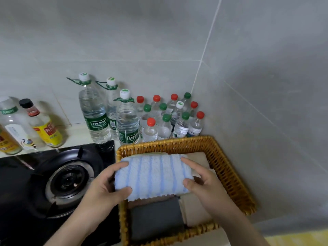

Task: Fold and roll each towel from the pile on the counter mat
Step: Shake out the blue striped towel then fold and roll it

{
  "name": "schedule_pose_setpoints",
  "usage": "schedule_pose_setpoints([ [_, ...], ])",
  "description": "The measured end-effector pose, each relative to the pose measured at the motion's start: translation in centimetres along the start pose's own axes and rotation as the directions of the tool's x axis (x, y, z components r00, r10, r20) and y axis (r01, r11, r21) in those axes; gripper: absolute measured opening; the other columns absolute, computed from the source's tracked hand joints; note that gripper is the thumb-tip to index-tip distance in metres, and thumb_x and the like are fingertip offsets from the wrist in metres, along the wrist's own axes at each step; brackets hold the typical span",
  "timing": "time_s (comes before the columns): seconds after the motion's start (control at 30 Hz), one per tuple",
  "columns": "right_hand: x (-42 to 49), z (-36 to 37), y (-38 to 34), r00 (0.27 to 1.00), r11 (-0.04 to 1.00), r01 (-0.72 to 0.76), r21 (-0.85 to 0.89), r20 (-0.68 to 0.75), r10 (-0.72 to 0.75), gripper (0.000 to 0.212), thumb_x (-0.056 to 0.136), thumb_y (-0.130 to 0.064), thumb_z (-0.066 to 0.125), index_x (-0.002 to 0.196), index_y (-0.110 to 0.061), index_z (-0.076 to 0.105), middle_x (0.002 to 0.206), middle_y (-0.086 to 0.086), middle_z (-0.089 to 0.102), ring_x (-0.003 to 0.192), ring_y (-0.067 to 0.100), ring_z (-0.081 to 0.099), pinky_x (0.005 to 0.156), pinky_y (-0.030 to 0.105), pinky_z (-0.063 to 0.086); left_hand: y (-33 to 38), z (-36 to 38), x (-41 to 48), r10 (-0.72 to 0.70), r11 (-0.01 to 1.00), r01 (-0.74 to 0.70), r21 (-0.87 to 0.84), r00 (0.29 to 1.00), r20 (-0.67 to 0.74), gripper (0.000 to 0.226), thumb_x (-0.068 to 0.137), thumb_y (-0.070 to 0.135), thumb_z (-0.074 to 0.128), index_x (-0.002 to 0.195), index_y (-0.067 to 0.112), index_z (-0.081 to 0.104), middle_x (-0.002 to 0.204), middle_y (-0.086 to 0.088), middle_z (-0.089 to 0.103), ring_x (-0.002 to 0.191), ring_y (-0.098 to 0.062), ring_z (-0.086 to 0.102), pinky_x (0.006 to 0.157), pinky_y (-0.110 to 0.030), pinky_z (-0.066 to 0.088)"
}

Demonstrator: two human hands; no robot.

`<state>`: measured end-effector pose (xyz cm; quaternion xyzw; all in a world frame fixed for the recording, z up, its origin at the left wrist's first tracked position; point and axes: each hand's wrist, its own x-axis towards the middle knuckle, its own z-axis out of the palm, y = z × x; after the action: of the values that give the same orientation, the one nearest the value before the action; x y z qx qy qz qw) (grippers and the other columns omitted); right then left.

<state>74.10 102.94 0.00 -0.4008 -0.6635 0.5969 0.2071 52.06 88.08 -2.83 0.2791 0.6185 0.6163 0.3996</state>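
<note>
Fluffy cloth towel (152, 176); woven wicker basket (229, 167); glossy stove (67, 180).

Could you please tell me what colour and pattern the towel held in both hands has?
The towel is pale blue with darker blue stripes, seen in the head view.

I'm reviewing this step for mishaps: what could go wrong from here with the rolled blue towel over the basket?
1. The left hand and right hand grip the blue striped towel only at its ends; its loose lower edge may unroll on release.
2. The gas burner sits right beside the basket; a dropped towel could land on it.
3. The grey towel already lies in the basket; squeezing this one in might disturb it.
</note>
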Motion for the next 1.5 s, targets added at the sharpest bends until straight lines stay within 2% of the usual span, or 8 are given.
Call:
schedule_pose_setpoints([
  [0.17, 3.4, -5.0, 3.3, 0.999, 0.999, -0.019, -0.035, -0.038, 0.018, 0.057, 0.09, -0.005, 0.06, 0.119, -0.054, 0.06, 0.135, -0.021, 0.055, 0.124, 0.004, 0.053, 0.106, 0.038, 0.046, -2.2, 5.7, 3.6, -0.041, 0.99, 0.04, 0.135, 0.999, 0.008, 0.056, 0.077, -0.012, 0.072, 0.116, 0.027, 0.062, 0.123, 0.013, 0.062, 0.081, -0.006, 0.068, 0.07, -0.036, 0.059],
  [0.37, 7.3, -9.7, 5.7, 0.991, 1.0, -0.03, -0.001, -0.127, 0.03, 0.059, 0.088, 0.006, 0.053, 0.113, -0.047, 0.06, 0.132, -0.026, 0.052, 0.118, -0.003, 0.053, 0.094, 0.021, 0.048, -4.2, 11.6, 8.2, -0.001, 0.975, -0.004, 0.224, 1.0, 0.022, 0.056, 0.076, -0.004, 0.076, 0.114, 0.034, 0.06, 0.127, 0.018, 0.056, 0.091, 0.01, 0.06, 0.077, -0.022, 0.054],
  [0.53, 9.7, -11.4, 7.7, 0.985, 0.998, -0.042, -0.04, -0.167, 0.034, 0.061, 0.088, 0.007, 0.049, 0.125, -0.041, 0.057, 0.141, -0.017, 0.047, 0.128, 0.002, 0.045, 0.106, 0.025, 0.039, -6.3, 14.5, 11.3, -0.065, 0.97, 0.056, 0.237, 0.997, 0.031, 0.054, 0.08, -0.004, 0.07, 0.12, 0.029, 0.057, 0.127, 0.011, 0.055, 0.091, -0.011, 0.058, 0.079, -0.029, 0.051],
  [0.7, 10.9, -12.3, 8.3, 0.991, 0.993, -0.012, -0.12, -0.136, -0.005, 0.059, 0.088, 0.011, 0.048, 0.135, -0.025, 0.054, 0.142, -0.015, 0.045, 0.131, -0.001, 0.039, 0.101, 0.011, 0.031, -7.7, 15.6, 12.5, -0.075, 0.941, 0.064, 0.332, 0.997, 0.018, 0.057, 0.078, 0.0, 0.07, 0.124, 0.028, 0.054, 0.134, 0.012, 0.051, 0.118, -0.016, 0.054, 0.1, -0.037, 0.048],
  [0.93, 12.6, -10.5, 10.8, 0.975, 0.921, 0.038, -0.387, -0.186, -0.118, 0.058, 0.088, 0.01, 0.047, 0.139, -0.017, 0.049, 0.147, -0.006, 0.041, 0.136, 0.005, 0.033, 0.111, 0.014, 0.017, -9.0, 16.7, 12.6, -0.059, 0.912, 0.077, 0.403, 0.997, -0.057, 0.056, 0.078, -0.005, 0.066, 0.119, 0.028, 0.049, 0.13, 0.011, 0.051, 0.116, -0.01, 0.051, 0.088, -0.01, 0.04],
  [1.1, 13.6, -9.3, 12.0, 0.97, 0.931, -0.028, -0.365, -0.234, -0.063, 0.055, 0.089, 0.01, 0.045, 0.14, -0.012, 0.047, 0.15, 0.003, 0.041, 0.139, 0.012, 0.034, 0.111, 0.016, 0.018, -9.7, 17.7, 13.1, -0.035, 0.846, 0.097, 0.524, 0.991, -0.128, 0.061, 0.079, -0.003, 0.063, 0.134, 0.018, 0.049, 0.134, -0.001, 0.05, 0.125, -0.019, 0.047, 0.105, -0.027, 0.036],
  [1.23, 13.9, -9.2, 12.4, 0.972, 0.92, -0.049, -0.389, -0.23, -0.046, 0.055, 0.09, 0.01, 0.044, 0.142, -0.009, 0.045, 0.151, 0.004, 0.039, 0.141, 0.016, 0.032, 0.112, 0.017, 0.017, -10.0, 18.6, 13.2, -0.07, 0.781, 0.128, 0.611, 0.991, -0.118, 0.062, 0.085, 0.001, 0.057, 0.144, 0.013, 0.042, 0.134, -0.009, 0.044, 0.118, -0.024, 0.048, 0.09, -0.018, 0.032],
  [1.5, 15.0, -9.6, 11.3, 0.993, 0.864, -0.092, -0.495, -0.111, 0.042, 0.056, 0.092, 0.003, 0.041, 0.146, -0.011, 0.039, 0.148, -0.001, 0.034, 0.142, 0.013, 0.025, 0.115, 0.018, 0.01, -9.2, 18.9, 13.9, -0.182, 0.708, 0.208, 0.675, 0.977, -0.111, 0.066, 0.08, -0.001, 0.053, 0.144, 0.009, 0.041, 0.135, -0.014, 0.042, 0.116, -0.029, 0.052, 0.096, -0.029, 0.044],
])
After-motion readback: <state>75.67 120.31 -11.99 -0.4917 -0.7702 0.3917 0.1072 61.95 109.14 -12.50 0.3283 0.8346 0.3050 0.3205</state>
